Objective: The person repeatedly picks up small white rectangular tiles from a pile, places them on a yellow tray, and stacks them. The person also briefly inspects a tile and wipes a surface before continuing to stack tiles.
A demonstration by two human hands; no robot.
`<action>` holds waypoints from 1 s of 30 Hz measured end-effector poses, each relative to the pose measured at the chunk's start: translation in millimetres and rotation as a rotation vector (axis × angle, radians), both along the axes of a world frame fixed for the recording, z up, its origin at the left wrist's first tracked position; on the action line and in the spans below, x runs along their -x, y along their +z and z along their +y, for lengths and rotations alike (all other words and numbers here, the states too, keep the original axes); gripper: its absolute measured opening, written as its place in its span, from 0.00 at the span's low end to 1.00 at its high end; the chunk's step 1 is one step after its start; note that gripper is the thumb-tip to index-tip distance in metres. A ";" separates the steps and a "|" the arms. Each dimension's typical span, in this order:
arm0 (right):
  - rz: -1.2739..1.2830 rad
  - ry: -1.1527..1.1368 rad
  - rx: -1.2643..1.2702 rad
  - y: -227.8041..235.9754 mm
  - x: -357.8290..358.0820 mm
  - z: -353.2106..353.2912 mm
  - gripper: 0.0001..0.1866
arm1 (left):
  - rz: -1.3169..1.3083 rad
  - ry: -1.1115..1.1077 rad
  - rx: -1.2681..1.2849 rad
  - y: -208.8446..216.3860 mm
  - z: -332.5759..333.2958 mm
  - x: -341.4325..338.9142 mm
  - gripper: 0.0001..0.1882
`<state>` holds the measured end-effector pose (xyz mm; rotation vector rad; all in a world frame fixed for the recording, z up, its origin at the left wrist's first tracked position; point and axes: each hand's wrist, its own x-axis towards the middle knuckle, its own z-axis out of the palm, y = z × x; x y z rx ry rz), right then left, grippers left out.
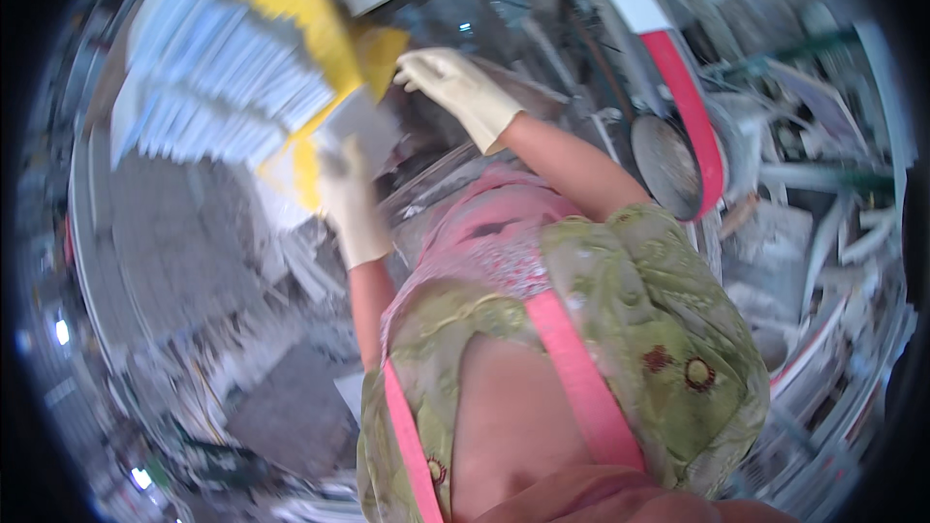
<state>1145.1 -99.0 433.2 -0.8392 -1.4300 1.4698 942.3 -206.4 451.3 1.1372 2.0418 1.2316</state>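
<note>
Both my hands wear cream rubber gloves. My left hand point(351, 196) is blurred by motion, its fingers up against a pale grey-white sheet point(360, 126); whether they grip it is unclear. My right hand point(448, 82) reaches in from the right with fingers loosely bent and apart. Its fingertips come to the edge of a yellow flap point(380, 56), and I see nothing plainly held. A larger bright yellow sheet point(300, 0) runs beside a tall stack of white and bluish paper point(208, 68) at the upper left.
A grey stack of flat sheets point(165, 232) stands at the left, with torn paper scraps point(291, 261) beside it. On the right are a curved white-and-red band point(683, 102), a round grey disc point(666, 160) and heaped paper waste point(785, 252).
</note>
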 end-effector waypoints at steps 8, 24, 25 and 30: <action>-0.254 -0.370 0.020 -31.6 -205.5 -19.5 0.24 | 0.481 0.054 0.387 20.1 9.7 83.2 0.28; -1.563 -0.594 -0.231 -70.3 -415.2 48.0 0.48 | 0.455 0.133 0.547 -0.5 47.5 85.6 0.32; -1.517 -0.559 -0.276 -71.8 -420.2 50.2 0.47 | 0.450 0.153 0.559 0.6 48.5 83.8 0.32; -1.677 -0.422 -0.318 -58.5 -449.7 60.1 0.40 | 0.520 0.167 0.630 7.0 51.4 75.6 0.32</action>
